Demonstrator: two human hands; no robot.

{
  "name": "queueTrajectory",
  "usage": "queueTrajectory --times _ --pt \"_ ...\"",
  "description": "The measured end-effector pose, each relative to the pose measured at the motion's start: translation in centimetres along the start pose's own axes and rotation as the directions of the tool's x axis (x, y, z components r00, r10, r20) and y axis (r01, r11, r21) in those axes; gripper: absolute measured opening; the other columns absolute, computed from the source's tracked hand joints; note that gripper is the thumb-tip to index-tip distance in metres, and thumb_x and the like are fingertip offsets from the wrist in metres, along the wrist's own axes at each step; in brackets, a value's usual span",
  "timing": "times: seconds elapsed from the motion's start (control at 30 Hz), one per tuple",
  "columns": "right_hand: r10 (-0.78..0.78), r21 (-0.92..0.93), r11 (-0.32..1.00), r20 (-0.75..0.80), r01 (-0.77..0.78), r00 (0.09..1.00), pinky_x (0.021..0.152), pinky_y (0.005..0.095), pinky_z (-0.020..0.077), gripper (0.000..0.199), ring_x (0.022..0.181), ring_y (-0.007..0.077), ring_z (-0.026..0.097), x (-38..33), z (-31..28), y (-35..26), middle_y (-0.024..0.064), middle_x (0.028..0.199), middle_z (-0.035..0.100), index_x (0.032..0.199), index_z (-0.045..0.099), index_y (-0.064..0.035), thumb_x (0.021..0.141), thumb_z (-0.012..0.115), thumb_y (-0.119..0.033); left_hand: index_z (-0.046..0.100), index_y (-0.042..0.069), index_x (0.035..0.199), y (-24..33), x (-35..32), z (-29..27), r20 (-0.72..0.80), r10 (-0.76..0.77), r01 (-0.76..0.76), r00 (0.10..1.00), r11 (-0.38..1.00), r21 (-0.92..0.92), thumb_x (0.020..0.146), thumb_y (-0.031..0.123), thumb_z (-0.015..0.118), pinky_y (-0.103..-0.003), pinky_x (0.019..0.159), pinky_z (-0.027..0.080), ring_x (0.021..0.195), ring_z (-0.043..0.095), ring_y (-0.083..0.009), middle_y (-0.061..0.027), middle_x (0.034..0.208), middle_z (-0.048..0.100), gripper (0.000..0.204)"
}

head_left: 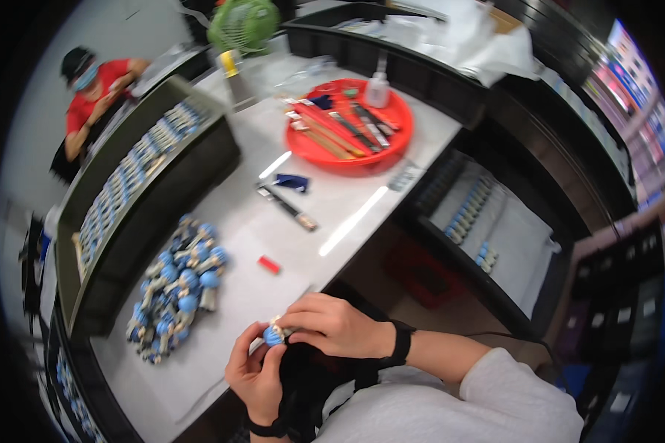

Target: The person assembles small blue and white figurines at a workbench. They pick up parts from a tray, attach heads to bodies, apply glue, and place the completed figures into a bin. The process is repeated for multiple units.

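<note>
I see 2 bare hands close together, low centre in the head view. Left hand [255, 369]: raised from the lower edge, thumb and index pointing up and away, set in a pinch. Right hand [332, 325]: back of hand up, fingers bent and aimed left, thumb underneath, also pinching. Both sets of fingertips nearly meet. Right forearm [443, 354] enters from lower right; only a sliver of left forearm [267, 439] shows.

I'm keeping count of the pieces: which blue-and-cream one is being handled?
The blue-and-cream piece held between the left hand and right hand; neither hand touches the others, in the pile or dark green bin.
</note>
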State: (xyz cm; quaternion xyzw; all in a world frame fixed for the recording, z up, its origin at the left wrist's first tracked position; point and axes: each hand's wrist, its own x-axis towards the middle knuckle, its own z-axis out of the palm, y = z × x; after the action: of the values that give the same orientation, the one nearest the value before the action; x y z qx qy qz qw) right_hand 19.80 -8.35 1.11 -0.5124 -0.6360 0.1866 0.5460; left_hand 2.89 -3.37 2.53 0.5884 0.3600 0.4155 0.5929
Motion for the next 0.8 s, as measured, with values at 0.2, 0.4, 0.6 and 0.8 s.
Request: queueTrajectory --times 0.2,0.4,0.6,0.8 --pt "0.106 -0.261 0.929 -0.494 -0.263 0.863 0.078 0.0355 0.0504 0.026 0.088 0.0285 0.062 -4.4 -12.2 3.5 0.0119 0.095 0.066 0.099 0.066 -0.0051 0.073 0.070 -0.002 0.054 -0.004 0.121 -1.3 1.9 0.4 0.075 0.189 -0.204 0.979 0.896 0.394 0.091 0.001 0.055 -0.026 0.087 0.046 0.097 0.058 -0.0147 -0.0115 0.110 0.061 0.030" --pt "0.291 -0.314 0.512 -0.812 -0.799 0.505 0.073 0.0350 0.0509 0.025 0.082 0.0282 0.066 -18.3 -29.6 12.2 0.0149 0.089 0.068 0.100 0.065 -0.0032 0.076 0.067 -0.003 0.057 -0.004 0.114 -3.5 2.5 -0.3 -0.079 0.161 -0.106 0.984 0.876 0.471 0.092 0.005 0.055 -0.027 0.091 0.043 0.102 0.057 -0.0166 -0.0121 0.110 0.062 0.025" --pt "0.612 -0.299 0.028 -0.749 -0.954 0.253 0.080 0.0380 0.0509 0.022 0.088 0.0343 0.065 -29.3 -35.2 18.2 0.0184 0.091 0.067 0.092 0.069 -0.0043 0.070 0.069 -0.007 0.058 -0.005 0.112 -4.1 2.8 -0.5 -0.074 0.189 -0.131 0.979 0.866 0.482 0.091 0.005 0.055 -0.027 0.091 0.042 0.101 0.058 -0.0167 -0.0114 0.109 0.062 0.023" --pt "0.618 -0.292 0.027 -0.746 -0.956 0.246 0.080 0.0368 0.0505 0.023 0.086 0.0319 0.065 -31.9 -34.4 22.6 0.0167 0.087 0.068 0.092 0.069 -0.0037 0.069 0.068 -0.005 0.059 -0.005 0.108 -3.5 2.8 0.4 -0.070 0.204 -0.135 0.977 0.831 0.540 0.090 0.002 0.055 -0.027 0.089 0.042 0.098 0.057 -0.0154 -0.0097 0.105 0.062 0.020"
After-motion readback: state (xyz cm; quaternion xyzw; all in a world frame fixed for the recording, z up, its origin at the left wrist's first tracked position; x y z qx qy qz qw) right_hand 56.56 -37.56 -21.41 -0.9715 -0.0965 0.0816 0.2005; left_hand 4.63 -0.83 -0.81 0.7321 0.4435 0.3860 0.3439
